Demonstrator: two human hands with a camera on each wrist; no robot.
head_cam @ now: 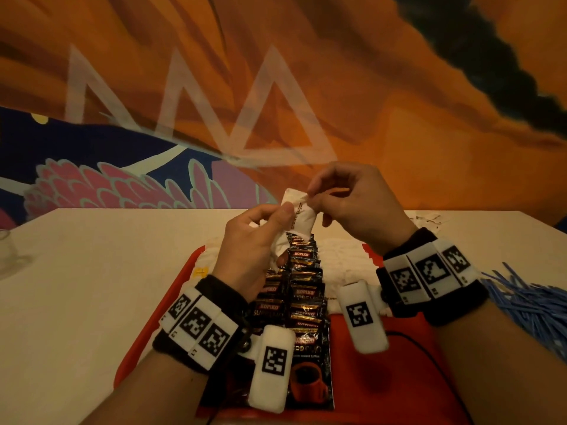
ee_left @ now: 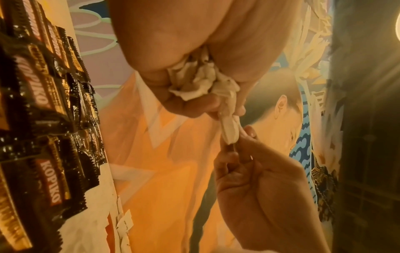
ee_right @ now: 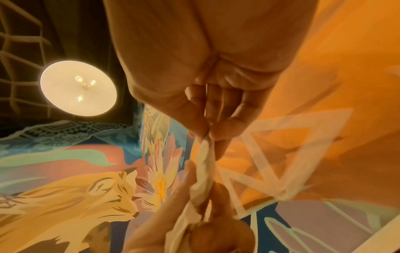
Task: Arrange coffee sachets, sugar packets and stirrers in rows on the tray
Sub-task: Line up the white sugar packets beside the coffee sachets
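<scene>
Left hand (head_cam: 251, 250) grips sugar packets (head_cam: 299, 214); right hand (head_cam: 349, 204) pinches the top one.

Right hand (ee_right: 207, 95) pinches a white packet (ee_right: 205, 164) — left hand (ee_right: 194, 222) grips below.

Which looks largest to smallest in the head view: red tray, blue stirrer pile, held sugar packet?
1. red tray
2. blue stirrer pile, cut off at the frame edge, so its full extent is unsure
3. sugar packet, pinched by left hand and right hand
</scene>
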